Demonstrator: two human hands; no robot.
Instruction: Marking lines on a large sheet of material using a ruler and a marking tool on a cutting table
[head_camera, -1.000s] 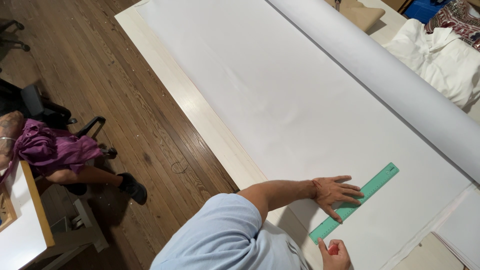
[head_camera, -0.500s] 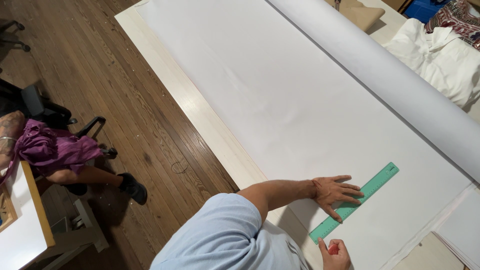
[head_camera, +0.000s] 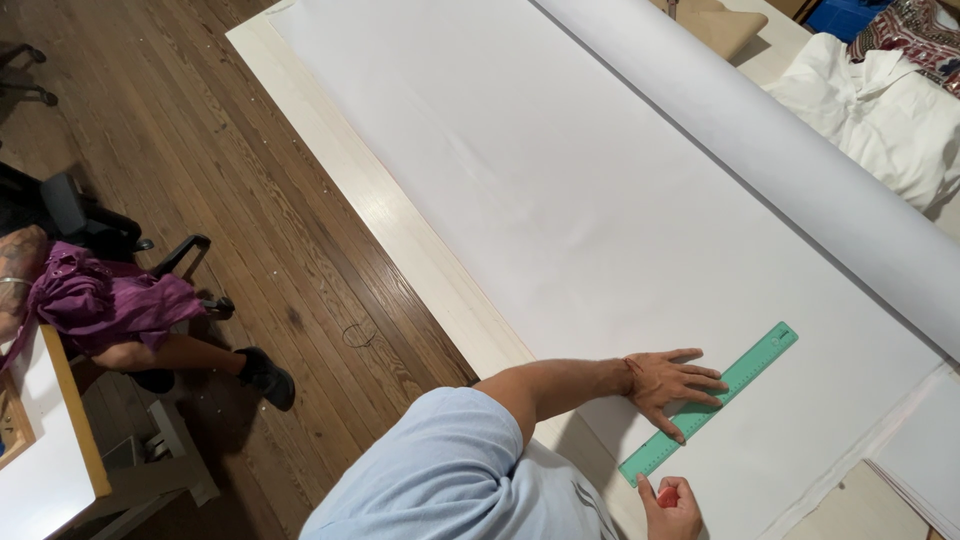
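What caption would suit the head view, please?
Left hand pins a green ruler on white paper; right hand at its end.

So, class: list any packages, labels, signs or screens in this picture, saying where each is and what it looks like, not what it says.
None in view.
Nearest thing with markings: a green ruler, long and flat, lying on white paper under the left hand; printed marks run along its edge.
Blue bin, top right corner, plain, no label visible.

pale wooden table (head_camera: 400, 215), white paper sheet (head_camera: 560, 200), paper roll (head_camera: 800, 150)
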